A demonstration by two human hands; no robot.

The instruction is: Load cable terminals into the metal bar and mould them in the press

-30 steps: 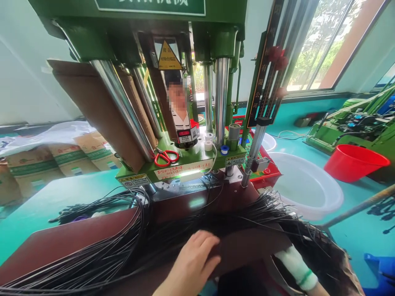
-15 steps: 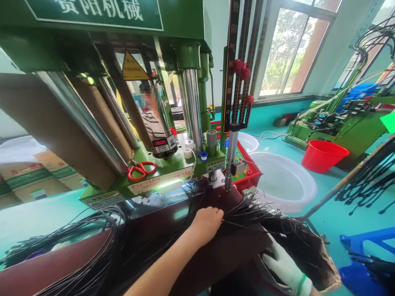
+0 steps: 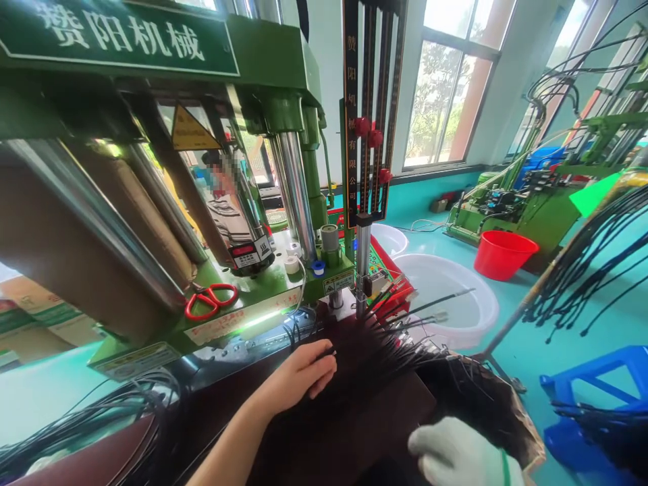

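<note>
The left hand (image 3: 314,370) is clamped on black cables (image 3: 372,358), gathered there, loose farther right, with the gloved right hand (image 3: 458,451) (its grip I cannot tell) near a box (image 3: 532,439).

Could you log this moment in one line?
left hand: gripping black cables | right hand: gloved, nothing visibly held | red-handled scissors: on green machine

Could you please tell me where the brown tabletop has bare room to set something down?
The brown tabletop looks bare between the gloved right hand and the black cables. So does a strip between the left hand and green press. Crowded spots: the cables' fanned ends and the coiled cables.
</note>
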